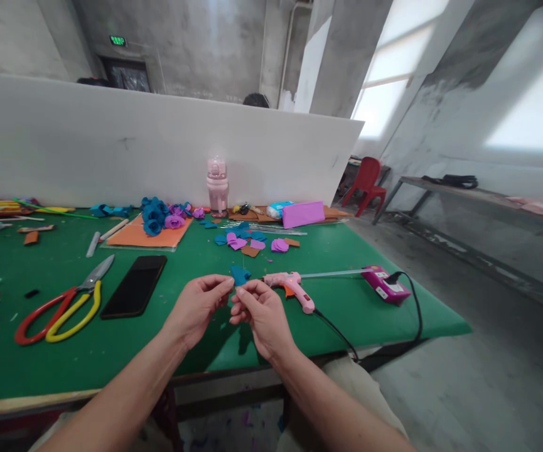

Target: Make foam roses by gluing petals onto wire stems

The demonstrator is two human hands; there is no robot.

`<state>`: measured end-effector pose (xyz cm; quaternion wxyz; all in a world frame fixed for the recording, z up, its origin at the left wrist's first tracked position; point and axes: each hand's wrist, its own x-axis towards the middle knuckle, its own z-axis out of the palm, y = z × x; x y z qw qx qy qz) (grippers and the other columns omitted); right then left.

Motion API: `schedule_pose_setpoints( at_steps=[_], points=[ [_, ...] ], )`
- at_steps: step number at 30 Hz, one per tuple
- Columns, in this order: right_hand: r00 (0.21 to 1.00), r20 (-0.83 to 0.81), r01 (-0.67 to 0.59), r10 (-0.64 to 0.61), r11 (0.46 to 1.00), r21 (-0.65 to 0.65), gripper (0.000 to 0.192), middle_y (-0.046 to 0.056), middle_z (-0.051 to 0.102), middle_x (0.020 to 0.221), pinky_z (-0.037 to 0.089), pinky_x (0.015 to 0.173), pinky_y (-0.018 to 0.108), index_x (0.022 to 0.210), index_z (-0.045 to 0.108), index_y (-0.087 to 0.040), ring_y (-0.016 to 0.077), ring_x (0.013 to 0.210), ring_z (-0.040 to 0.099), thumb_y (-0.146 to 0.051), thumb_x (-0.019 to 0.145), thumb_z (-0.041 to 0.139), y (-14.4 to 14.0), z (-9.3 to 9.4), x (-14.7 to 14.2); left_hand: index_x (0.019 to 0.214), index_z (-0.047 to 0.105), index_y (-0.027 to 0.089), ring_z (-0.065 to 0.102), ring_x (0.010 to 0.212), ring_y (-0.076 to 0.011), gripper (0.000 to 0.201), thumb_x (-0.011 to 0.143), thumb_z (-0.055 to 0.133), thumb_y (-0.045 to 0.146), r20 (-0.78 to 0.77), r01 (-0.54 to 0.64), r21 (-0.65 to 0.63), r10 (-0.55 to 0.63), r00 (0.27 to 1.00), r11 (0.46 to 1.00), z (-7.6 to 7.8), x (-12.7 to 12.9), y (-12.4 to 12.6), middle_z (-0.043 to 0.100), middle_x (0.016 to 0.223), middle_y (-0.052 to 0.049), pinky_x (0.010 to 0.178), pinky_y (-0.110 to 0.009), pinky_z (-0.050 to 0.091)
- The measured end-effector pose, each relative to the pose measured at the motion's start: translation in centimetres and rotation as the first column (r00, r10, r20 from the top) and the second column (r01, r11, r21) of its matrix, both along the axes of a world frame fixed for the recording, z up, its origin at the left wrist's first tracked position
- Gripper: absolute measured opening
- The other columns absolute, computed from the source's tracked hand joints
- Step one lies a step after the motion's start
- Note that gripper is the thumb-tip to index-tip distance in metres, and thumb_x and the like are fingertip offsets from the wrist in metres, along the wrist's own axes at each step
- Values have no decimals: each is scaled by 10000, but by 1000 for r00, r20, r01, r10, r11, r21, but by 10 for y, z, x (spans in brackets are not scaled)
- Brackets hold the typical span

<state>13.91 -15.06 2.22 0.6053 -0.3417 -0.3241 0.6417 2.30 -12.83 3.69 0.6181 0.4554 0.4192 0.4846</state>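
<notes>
A small blue crepe-paper piece (pixel 240 274), petal-like, is pinched between both hands above the green table. My left hand (pixel 205 301) holds its left edge between thumb and fingertips. My right hand (pixel 260 309) grips its lower right side, the fingers curled beneath. Right beside the right hand lies a pink hot glue gun (pixel 290 285) with a clear glue stick (pixel 332 274) out of its back. Beyond the hands are scattered blue petals (pixel 257 236), purple pieces (pixel 279 245) and a brown scrap (pixel 250 251).
On the left lie red-and-yellow-handled scissors (pixel 71 307) and a black phone (pixel 134 285). Blue and purple paper flowers (pixel 154 216) rest on an orange sheet (pixel 125 233). A pink bottle (pixel 217 187) stands against the white partition (pixel 158 138). At right, a purple power strip (pixel 384 285) has a black cord.
</notes>
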Motion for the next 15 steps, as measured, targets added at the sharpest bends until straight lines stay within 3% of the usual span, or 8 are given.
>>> schedule_pose_setpoints(
  at_steps=[6,15],
  points=[
    [997,-60,-58,56,998,-28,258,-17,609,595,503,410,163,686,520,-145,58,441,542,-300,639,720,1,-3,2,673,640,118,510,544,-91,227,619,715,326,-23,-4,-19,4,1000,1000,-3,1,1,582,608,-9,517,-208,409],
    [962,-192,-205,195,978,-31,261,-31,585,590,460,403,116,696,537,-139,31,435,510,-318,652,720,1,-5,1,659,600,127,462,443,-72,243,598,721,329,44,-26,-38,27,999,999,7,6,-5,539,516,21,432,-196,371]
  ],
)
